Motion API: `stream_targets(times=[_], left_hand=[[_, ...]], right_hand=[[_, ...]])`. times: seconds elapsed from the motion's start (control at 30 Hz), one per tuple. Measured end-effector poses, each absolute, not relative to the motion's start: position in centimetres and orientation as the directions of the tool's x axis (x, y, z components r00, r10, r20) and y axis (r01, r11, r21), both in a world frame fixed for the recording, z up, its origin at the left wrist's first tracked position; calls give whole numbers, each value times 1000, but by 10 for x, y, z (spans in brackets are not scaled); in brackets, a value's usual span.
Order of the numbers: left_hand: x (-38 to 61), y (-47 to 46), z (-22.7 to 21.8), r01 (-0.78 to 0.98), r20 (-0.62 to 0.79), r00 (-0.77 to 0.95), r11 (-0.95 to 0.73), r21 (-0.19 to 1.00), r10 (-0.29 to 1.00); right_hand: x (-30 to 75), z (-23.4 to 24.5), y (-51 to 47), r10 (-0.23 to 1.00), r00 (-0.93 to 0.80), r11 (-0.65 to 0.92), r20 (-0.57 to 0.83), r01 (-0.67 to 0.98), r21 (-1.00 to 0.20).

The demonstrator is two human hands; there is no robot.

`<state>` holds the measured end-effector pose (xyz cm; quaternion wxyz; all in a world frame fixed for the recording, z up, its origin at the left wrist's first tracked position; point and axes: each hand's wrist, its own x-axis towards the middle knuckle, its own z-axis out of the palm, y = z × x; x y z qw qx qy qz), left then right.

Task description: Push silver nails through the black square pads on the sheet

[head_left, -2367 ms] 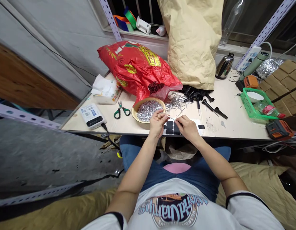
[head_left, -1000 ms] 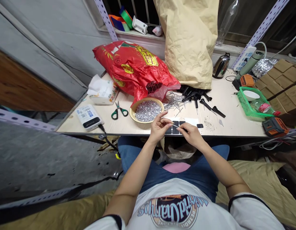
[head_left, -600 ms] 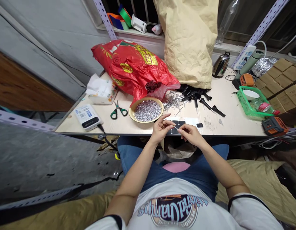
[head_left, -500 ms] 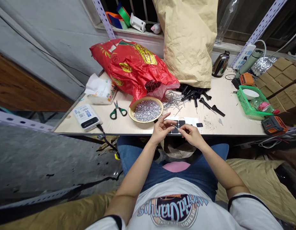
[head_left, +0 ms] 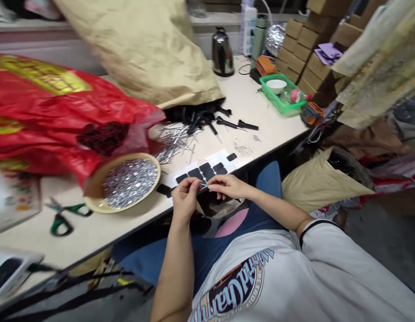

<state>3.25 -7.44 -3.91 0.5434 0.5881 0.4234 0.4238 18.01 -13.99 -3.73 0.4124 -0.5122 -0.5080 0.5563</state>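
My left hand (head_left: 185,200) and my right hand (head_left: 226,187) meet at the table's near edge, fingers pinched together on a thin metal pin (head_left: 203,184) held between them. Just beyond the fingertips lies a white sheet with black square pads (head_left: 202,171). A yellow bowl (head_left: 93,185) full of small shiny metal pieces stands to the left of my left hand. Loose metal pins (head_left: 175,138) lie heaped behind the sheet, with black plastic parts (head_left: 201,116) further back.
A red plastic bag (head_left: 53,120) and a big brown paper sack (head_left: 137,49) fill the back left. Green scissors (head_left: 65,217) lie left of the bowl. A kettle (head_left: 222,52), green basket (head_left: 281,95), orange tool (head_left: 311,114) and cardboard boxes (head_left: 308,58) sit at the far right.
The camera has swung sharply right and closer, tilting the view. Both hands stay together at the table edge, pinching the pin; the left hand's fingers have closed in.
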Motion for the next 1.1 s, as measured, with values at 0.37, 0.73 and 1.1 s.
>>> stream_targets(times=[0.37, 0.73, 1.1], left_hand=[[53, -95, -39, 129, -135, 421, 87, 988, 897], [57, -112, -38, -10, 28, 503, -27, 1000, 864], [16, -101, -30, 9, 258, -315, -269, 963, 913]], right_hand=[[180, -64, -208, 980, 22, 166, 197, 452, -876], [172, -65, -228, 991, 78, 69, 106, 379, -923], [218, -29, -123, 961, -269, 277, 64, 929, -246]])
